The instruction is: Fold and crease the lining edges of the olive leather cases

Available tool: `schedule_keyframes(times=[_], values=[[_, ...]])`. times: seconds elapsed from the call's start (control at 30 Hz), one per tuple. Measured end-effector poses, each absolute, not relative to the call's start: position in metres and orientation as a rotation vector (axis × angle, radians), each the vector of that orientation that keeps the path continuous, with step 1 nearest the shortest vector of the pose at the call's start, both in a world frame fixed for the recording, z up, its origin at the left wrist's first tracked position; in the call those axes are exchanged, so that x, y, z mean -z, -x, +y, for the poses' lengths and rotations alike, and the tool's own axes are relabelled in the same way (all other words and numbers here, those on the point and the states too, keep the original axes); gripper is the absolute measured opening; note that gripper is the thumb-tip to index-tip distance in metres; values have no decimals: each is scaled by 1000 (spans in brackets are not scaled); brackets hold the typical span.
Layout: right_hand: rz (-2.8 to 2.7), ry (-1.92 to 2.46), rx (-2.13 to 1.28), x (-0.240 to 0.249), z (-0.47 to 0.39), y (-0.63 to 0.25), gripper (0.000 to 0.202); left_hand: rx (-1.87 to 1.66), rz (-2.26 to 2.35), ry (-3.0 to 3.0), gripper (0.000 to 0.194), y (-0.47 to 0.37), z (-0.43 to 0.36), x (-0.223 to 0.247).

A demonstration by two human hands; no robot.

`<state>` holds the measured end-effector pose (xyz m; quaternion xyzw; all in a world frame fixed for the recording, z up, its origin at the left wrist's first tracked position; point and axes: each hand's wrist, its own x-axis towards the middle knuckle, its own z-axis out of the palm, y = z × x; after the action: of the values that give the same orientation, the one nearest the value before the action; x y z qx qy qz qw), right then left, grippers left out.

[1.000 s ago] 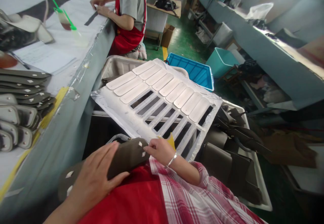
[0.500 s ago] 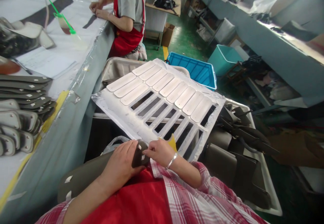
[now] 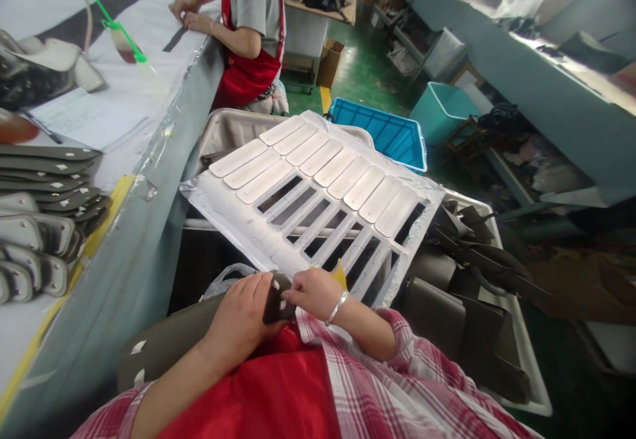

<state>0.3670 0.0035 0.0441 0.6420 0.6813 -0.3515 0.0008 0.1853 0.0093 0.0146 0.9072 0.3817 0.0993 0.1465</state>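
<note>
A long dark olive leather-like panel (image 3: 181, 323) lies across my lap, with small white tabs near both rounded ends. My left hand (image 3: 243, 310) wraps over its far end, fingers on top and thumb below. At that same end my right hand (image 3: 313, 293) is closed in a pinch beside a white tab (image 3: 283, 304). Whether the fingertips grip the tab or the panel's edge is hidden. A bit of yellow material (image 3: 340, 273) shows behind the right hand. Just ahead is a white slotted board (image 3: 238, 217) carrying rows of pale rounded strips (image 3: 261, 184).
Stacked dark panels (image 3: 50, 167) and pale-faced pieces (image 3: 30, 247) lie on the left table (image 3: 163, 128). At right, a white bin (image 3: 539, 379) contains dark leather-like parts. A co-worker in a red apron (image 3: 253, 71) works at the table. Blue (image 3: 382, 131) and teal (image 3: 442, 111) bins stand beyond.
Both hands and the panel's far end have shifted very slightly right. The grip looks the same. The co-worker's hands have moved a little left.
</note>
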Motion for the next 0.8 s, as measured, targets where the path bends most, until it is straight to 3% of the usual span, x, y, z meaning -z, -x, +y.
schedule_keyframes(times=[0.27, 0.5, 0.57, 0.7, 0.8], values=[[2162, -1974, 995, -44, 7, -365, 29, -301, 1116, -2576, 55, -186, 9, -20], [2087, -2162, 1243, -33, 4, -367, 23, -363, 1113, -2614, 69, -164, 5, -33], [2090, -2202, 1340, -32, 4, -366, 24, -469, 1318, -2559, 69, -129, 2, -41], [2120, -2154, 1521, -29, 5, -363, 23, -550, 2037, -1931, 43, -38, -17, -52], [2081, -2135, 1582, -23, 7, -361, 21, -466, 1997, -1395, 37, 2, -37, -55]])
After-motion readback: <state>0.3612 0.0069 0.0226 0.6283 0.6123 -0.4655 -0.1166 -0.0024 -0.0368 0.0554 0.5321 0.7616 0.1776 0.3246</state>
